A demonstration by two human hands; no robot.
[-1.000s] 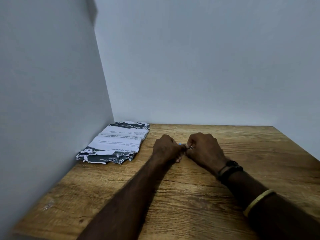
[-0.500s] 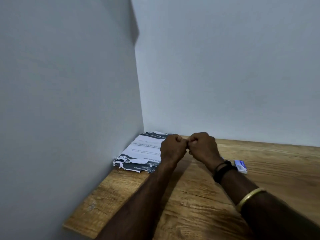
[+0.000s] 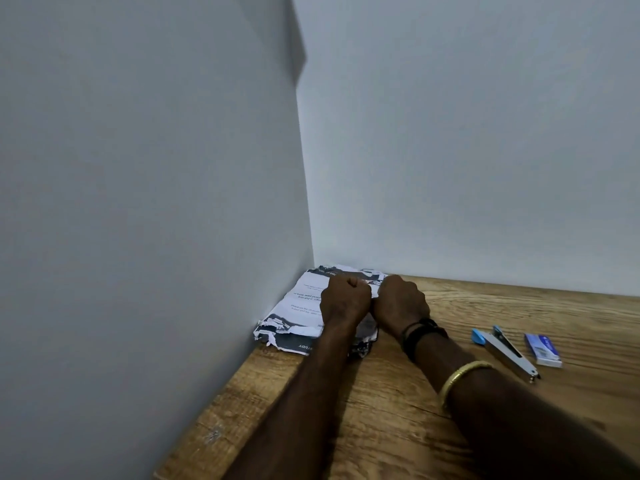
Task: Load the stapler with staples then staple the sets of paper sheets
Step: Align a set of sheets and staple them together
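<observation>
Stapler (image 3: 504, 351) not in hand. Found left hand (image 3: 344, 301) and right hand (image 3: 400, 301) curled, knuckles touching, at frame centre over paper sheets (image 3: 304, 306); could not tell contents. Spotted stapler opened flat, lower right, staple box (image 3: 543, 349) just beside.

A broad black strap (image 3: 423, 336) circles the wrist just behind the right hand (image 3: 400, 301), with a thin dark cord (image 3: 410, 328) beside it and a smooth gold-coloured bangle (image 3: 462, 374) farther up that forearm, while the arm behind the left hand (image 3: 344, 299) is bare.
</observation>
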